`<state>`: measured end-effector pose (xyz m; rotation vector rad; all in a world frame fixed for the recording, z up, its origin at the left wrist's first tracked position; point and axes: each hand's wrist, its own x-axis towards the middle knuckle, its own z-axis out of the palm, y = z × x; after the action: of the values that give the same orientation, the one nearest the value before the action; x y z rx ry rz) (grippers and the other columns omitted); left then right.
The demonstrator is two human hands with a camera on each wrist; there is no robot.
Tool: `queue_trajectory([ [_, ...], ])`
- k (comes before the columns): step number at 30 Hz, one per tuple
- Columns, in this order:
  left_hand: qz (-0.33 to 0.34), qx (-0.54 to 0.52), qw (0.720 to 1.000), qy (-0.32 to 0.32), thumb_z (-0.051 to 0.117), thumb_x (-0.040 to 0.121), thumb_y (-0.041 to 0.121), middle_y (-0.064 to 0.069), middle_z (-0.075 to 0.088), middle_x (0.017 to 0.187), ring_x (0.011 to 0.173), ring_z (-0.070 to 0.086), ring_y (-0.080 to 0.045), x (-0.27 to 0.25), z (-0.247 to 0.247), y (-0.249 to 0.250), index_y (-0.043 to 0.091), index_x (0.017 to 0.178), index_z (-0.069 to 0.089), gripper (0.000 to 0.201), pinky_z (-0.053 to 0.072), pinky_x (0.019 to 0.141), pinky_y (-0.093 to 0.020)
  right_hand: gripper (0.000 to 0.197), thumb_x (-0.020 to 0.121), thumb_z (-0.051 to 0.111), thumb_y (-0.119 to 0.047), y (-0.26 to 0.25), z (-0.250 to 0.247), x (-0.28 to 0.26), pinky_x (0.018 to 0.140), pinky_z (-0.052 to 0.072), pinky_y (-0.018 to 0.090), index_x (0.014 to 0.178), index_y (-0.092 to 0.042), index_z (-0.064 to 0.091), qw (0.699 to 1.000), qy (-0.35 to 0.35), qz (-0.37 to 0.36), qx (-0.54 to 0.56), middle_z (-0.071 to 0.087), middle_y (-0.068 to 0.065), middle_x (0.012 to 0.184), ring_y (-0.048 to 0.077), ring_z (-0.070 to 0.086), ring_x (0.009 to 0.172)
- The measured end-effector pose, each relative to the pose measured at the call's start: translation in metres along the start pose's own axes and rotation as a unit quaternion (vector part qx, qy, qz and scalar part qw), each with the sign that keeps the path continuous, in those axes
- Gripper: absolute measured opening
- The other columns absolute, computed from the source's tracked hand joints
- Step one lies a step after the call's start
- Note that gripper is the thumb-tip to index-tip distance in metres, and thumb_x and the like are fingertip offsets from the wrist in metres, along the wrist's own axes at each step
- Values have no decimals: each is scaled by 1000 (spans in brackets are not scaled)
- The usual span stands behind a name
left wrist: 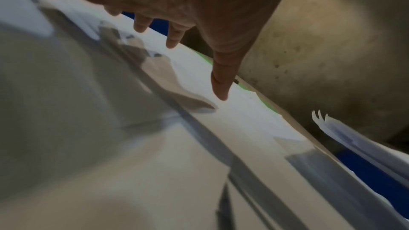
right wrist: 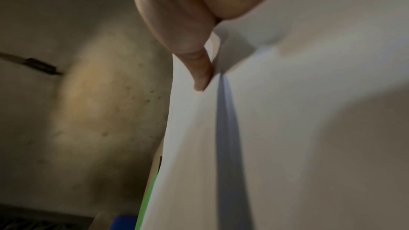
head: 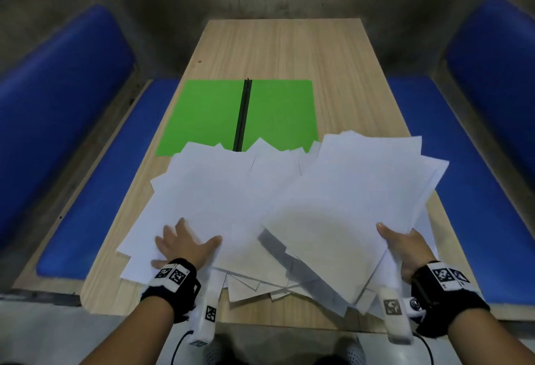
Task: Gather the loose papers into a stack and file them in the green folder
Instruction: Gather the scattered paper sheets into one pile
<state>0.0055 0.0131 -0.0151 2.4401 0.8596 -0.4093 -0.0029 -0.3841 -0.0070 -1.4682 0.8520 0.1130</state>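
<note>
We see white papers [head: 231, 190] under our left hand [head: 185, 244], a bright green folder [head: 202, 115] with a black spine beyond it, pale wood-grain worktop [head: 289, 51], blue seats [head: 66, 109], black-and-white checkered wrist markers [head: 173, 273]

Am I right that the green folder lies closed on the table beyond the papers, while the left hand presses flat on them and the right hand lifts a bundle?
Not quite: the green folder lies open, its dark spine between two flat covers, as the head view shows. The rest holds: left hand flat on the papers, right hand lifting a bundle.
</note>
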Motion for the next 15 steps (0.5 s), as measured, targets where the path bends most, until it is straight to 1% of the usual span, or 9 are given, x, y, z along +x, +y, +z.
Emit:
queue_trajectory([
  [2, 28, 28, 999, -22, 63, 56, 75, -9, 8, 159, 146, 7, -32, 0, 0, 0, 25, 149, 11, 118, 16, 111, -60, 53, 86, 68, -20, 10, 0, 6, 107, 38, 51, 133, -3, 51, 1000, 4, 14, -6, 59, 14, 130, 37, 55, 118],
  [4, 50, 45, 998, -22, 65, 57, 74, -7, 7, 159, 143, 13, -34, -1, 2, 5, 30, 148, 10, 115, 23, 109, -58, 58, 84, 69, -24, 16, 2, 8, 107, 38, 48, 134, -2, 49, 1000, 7, 22, -19, 57, 13, 133, 36, 53, 121],
  [5, 40, 40, 998, -13, 68, 59, 70, -6, 3, 159, 144, 10, -34, -1, 2, 7, 33, 148, 8, 113, 22, 109, -59, 59, 84, 70, -25, 18, 3, 8, 106, 38, 47, 134, -1, 49, 999, 6, 26, -29, 57, 12, 133, 36, 53, 121],
  [7, -15, -10, 1000, 14, 74, 62, 61, -7, -5, 160, 145, -1, -35, -2, -2, 12, 33, 148, 7, 114, 15, 110, -62, 61, 85, 69, -27, 24, 4, 10, 104, 39, 44, 134, 1, 47, 999, 8, 35, -40, 56, 12, 132, 38, 52, 121],
  [9, -91, -96, 990, 45, 79, 63, 51, -9, -3, 159, 145, -1, -37, 2, -7, 14, 30, 149, 9, 113, 16, 110, -63, 66, 84, 69, -29, 29, 6, 10, 103, 39, 44, 136, 3, 44, 998, 14, 45, -44, 53, 10, 133, 40, 50, 123],
  [11, -165, -190, 965, 68, 82, 61, 46, -11, 3, 158, 143, 13, -38, 5, -9, 11, 29, 148, 12, 112, 24, 110, -60, 69, 85, 69, -28, 34, 8, 12, 104, 38, 45, 138, 5, 39, 997, 21, 50, -49, 49, 19, 140, 41, 48, 125],
  [12, -190, -251, 945, 82, 83, 59, 45, -10, 6, 157, 140, 23, -38, 6, -6, 9, 29, 147, 14, 113, 29, 108, -57, 70, 86, 68, -26, 34, 9, 12, 104, 37, 45, 139, 7, 36, 997, 26, 55, -52, 46, 22, 142, 42, 46, 127],
  [13, -220, -315, 919, 87, 86, 52, 45, -9, 8, 155, 136, 30, -37, 8, -4, 6, 31, 144, 16, 117, 35, 105, -54, 70, 87, 66, -24, 34, 9, 12, 104, 36, 45, 140, 9, 34, 997, 28, 51, -49, 44, 24, 143, 42, 44, 129],
  [15, -256, -441, 856, 91, 88, 30, 44, -7, 15, 152, 128, 40, -37, 11, 2, 2, 38, 139, 19, 129, 44, 97, -54, 73, 87, 67, -26, 32, 9, 11, 102, 37, 43, 140, 10, 33, 997, 26, 57, -47, 44, 24, 143, 42, 44, 128],
])
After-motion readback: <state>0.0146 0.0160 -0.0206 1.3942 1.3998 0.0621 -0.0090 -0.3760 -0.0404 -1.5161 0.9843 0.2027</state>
